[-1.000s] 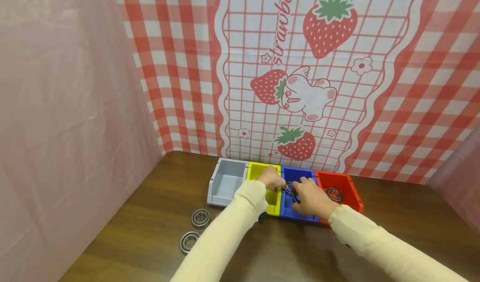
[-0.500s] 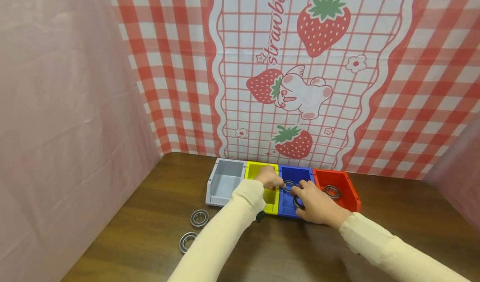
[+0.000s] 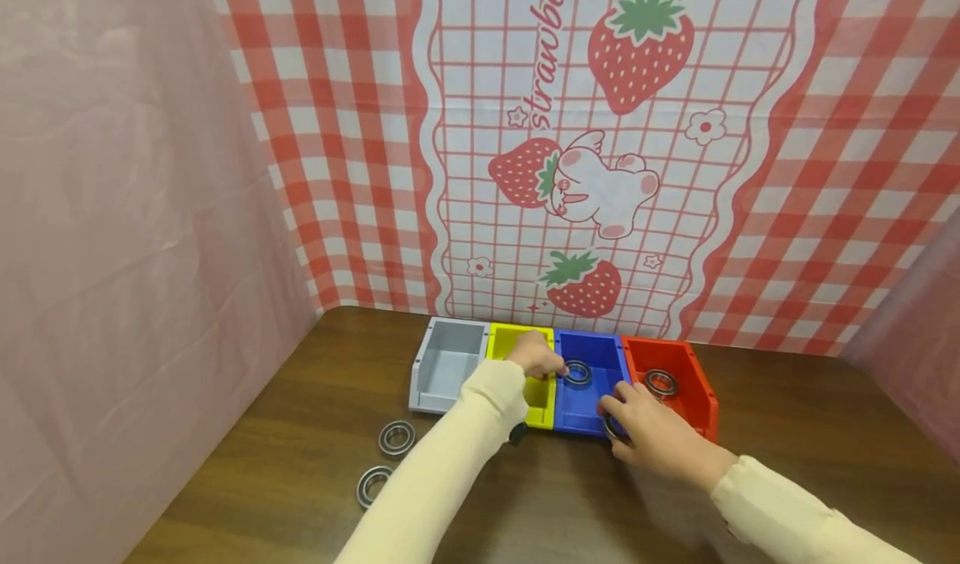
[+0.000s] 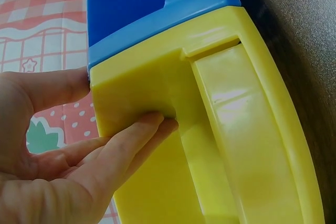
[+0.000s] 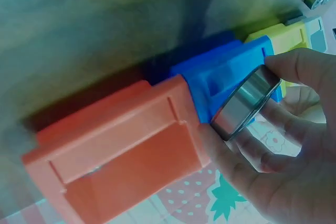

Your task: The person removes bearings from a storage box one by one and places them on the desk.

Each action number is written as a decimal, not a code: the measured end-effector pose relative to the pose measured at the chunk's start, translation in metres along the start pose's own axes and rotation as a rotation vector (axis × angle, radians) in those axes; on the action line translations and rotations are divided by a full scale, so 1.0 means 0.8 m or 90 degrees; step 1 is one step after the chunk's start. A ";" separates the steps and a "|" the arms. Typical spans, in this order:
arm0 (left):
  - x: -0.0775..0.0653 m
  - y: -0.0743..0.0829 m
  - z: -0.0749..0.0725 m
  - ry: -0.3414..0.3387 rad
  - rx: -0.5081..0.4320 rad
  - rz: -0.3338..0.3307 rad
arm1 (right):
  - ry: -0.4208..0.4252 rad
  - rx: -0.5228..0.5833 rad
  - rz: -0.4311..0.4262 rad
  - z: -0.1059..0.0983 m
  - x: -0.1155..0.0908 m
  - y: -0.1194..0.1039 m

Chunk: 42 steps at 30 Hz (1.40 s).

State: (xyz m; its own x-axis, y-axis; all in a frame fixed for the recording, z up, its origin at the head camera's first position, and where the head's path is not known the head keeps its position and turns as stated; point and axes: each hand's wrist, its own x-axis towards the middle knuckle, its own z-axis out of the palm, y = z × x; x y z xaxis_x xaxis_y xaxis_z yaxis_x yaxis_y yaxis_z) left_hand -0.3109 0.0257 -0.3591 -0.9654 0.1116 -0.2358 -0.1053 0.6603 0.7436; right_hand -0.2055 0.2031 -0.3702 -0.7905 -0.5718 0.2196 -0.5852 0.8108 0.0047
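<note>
My left hand [image 3: 536, 354] is at the yellow bin [image 4: 247, 114]; in the left wrist view its fingers reach inside against the side wall and the thumb lies on the other side, pinching that wall beside the blue bin [image 3: 588, 414]. My right hand [image 3: 654, 432] grips a steel ball bearing [image 5: 245, 102] by its rim, thumb on one side and fingers on the other, over the front edge where the blue and red bins meet. Another bearing [image 3: 577, 373] lies inside the blue bin. A further bearing [image 3: 661, 383] is in the red bin [image 3: 701, 381].
At the row's left end stands a grey bin [image 3: 450, 360]. Two loose bearings, one farther back [image 3: 397, 439] and one nearer [image 3: 372, 485], lie on the brown wooden table [image 3: 247, 481], left of my left forearm. A strawberry-patterned cloth [image 3: 570, 172] hangs behind the bins.
My right hand has drawn back toward the front right, carrying its bearing from inside the blue bin to its front edge. The left hand stays at the yellow bin. The head view shifted slightly.
</note>
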 end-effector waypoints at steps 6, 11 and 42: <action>0.001 -0.002 0.000 -0.011 -0.008 0.000 | 0.028 0.000 0.004 0.007 -0.024 0.007; 0.002 -0.002 0.001 -0.002 -0.007 0.004 | 0.047 0.006 0.023 0.008 -0.040 0.016; 0.006 -0.004 0.003 -0.018 -0.010 0.003 | -0.038 0.035 0.050 0.025 -0.119 0.082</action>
State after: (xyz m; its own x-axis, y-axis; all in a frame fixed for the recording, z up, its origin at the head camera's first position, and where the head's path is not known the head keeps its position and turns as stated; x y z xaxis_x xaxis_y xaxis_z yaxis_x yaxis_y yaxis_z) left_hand -0.3149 0.0258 -0.3638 -0.9588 0.1362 -0.2491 -0.1042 0.6474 0.7550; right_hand -0.1722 0.3081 -0.4105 -0.8431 -0.5141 0.1580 -0.5282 0.8467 -0.0636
